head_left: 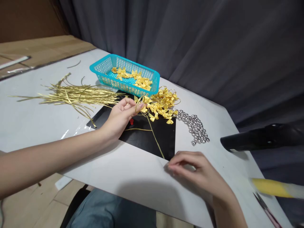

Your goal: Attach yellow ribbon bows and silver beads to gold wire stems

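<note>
My left hand (124,112) is closed, pinching a looped gold cord (137,106) between thumb and fingers, with a yellow ribbon bow (146,100) at the fingertips. A long tail of gold cord runs from there down across a black mat (144,142). Its lower end lies close to the fingertips of my right hand (190,167), which are pressed together just above the white table; whether they grip anything is hidden. More yellow bows (163,99) with gold loops are heaped on the mat's far right corner, touching or near my left fingertips.
A turquoise basket (114,84) holding yellow bows stands behind the mat. Gold cords (78,95) lie in a bundle at left. Silver bells or beads (196,128) spread at right. A black cylindrical tool (251,137), a yellow object (270,186) and scissors (266,207) lie along the right side.
</note>
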Motion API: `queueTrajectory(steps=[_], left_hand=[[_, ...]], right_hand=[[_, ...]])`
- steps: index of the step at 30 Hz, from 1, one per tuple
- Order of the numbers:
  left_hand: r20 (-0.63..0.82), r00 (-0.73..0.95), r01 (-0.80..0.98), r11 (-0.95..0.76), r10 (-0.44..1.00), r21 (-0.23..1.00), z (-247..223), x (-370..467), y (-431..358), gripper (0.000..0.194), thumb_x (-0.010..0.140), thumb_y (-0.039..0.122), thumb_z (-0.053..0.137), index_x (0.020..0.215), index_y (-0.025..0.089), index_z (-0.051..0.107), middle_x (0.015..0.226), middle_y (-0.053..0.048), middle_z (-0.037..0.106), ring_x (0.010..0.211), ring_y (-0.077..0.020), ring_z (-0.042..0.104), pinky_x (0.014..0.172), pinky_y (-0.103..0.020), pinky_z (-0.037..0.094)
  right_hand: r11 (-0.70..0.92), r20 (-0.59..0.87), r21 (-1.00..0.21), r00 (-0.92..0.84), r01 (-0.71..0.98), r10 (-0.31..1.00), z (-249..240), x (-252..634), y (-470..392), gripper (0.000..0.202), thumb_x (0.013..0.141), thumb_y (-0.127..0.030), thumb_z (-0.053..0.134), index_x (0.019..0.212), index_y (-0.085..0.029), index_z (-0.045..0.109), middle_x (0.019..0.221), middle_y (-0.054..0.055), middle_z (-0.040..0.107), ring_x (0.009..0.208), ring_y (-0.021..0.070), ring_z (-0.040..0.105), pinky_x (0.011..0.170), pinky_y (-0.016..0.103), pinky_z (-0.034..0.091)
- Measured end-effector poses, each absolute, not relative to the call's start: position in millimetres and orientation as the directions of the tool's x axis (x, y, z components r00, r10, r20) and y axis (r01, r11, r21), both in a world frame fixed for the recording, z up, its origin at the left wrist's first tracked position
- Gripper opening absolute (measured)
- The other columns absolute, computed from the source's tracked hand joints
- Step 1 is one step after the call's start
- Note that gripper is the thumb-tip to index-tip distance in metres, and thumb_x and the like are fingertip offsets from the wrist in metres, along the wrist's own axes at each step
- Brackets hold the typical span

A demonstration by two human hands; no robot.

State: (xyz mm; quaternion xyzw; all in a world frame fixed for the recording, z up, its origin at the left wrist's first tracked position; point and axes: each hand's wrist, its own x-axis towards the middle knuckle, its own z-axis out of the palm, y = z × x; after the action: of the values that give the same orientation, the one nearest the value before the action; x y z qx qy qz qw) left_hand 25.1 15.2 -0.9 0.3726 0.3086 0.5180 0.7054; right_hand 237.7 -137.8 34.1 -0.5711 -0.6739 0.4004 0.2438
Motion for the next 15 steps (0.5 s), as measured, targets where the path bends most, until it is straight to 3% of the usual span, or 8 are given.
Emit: queueTrajectory(steps=[2, 6, 12, 15], left_hand=[[-0.025, 0.275, -0.508, 0.168, 0.961, 0.845, -3, 25, 16, 0.037, 0.062, 0.028, 0.088, 0.072, 0.019, 0.053, 0.068, 0.004, 0.066, 0.076, -0.0091, 0.065, 0.065, -0.016, 0.044], [0.061, 0.23, -0.433, 0.046, 0.971, 0.9, -3, 25, 15, 0.036, 0.065, 0.03, 0.087, 0.073, 0.019, 0.054, 0.067, 0.004, 0.067, 0.076, -0.0107, 0.066, 0.073, -0.019, 0.048], [0.163, 0.193, -0.306, -0.098, 0.968, 0.947, 0, 24, 15, 0.035, 0.068, 0.032, 0.084, 0.072, 0.019, 0.052, 0.066, 0.003, 0.067, 0.069, -0.0113, 0.064, 0.069, -0.021, 0.048], [0.155, 0.183, -0.269, -0.103, 0.971, 0.958, -1, 24, 17, 0.034, 0.069, 0.031, 0.083, 0.073, 0.019, 0.052, 0.065, 0.003, 0.066, 0.067, -0.0107, 0.063, 0.069, -0.021, 0.047]], right_hand=[[0.036, -0.181, -0.881, -0.405, 0.472, 0.896, 30, 223, -138, 0.012, 0.087, -0.024, 0.068, 0.084, -0.016, 0.076, 0.076, 0.006, 0.074, 0.067, 0.0133, 0.068, 0.062, 0.02, 0.053], [-0.004, -0.135, -0.98, -0.643, 0.201, 0.754, 21, 206, -143, 0.013, 0.085, -0.023, 0.07, 0.085, -0.012, 0.077, 0.079, 0.011, 0.076, 0.07, 0.0163, 0.071, 0.066, 0.023, 0.057], [0.032, -0.028, -0.997, -0.695, 0.073, 0.719, 29, 213, -148, 0.032, 0.088, -0.036, 0.065, 0.069, -0.012, 0.075, 0.068, 0.013, 0.074, 0.059, 0.0139, 0.07, 0.058, 0.017, 0.053], [0.068, -0.031, -0.992, -0.722, 0.107, 0.691, 41, 224, -148, 0.042, 0.091, -0.043, 0.059, 0.063, -0.015, 0.072, 0.064, 0.011, 0.072, 0.059, 0.0138, 0.07, 0.057, 0.016, 0.054]])
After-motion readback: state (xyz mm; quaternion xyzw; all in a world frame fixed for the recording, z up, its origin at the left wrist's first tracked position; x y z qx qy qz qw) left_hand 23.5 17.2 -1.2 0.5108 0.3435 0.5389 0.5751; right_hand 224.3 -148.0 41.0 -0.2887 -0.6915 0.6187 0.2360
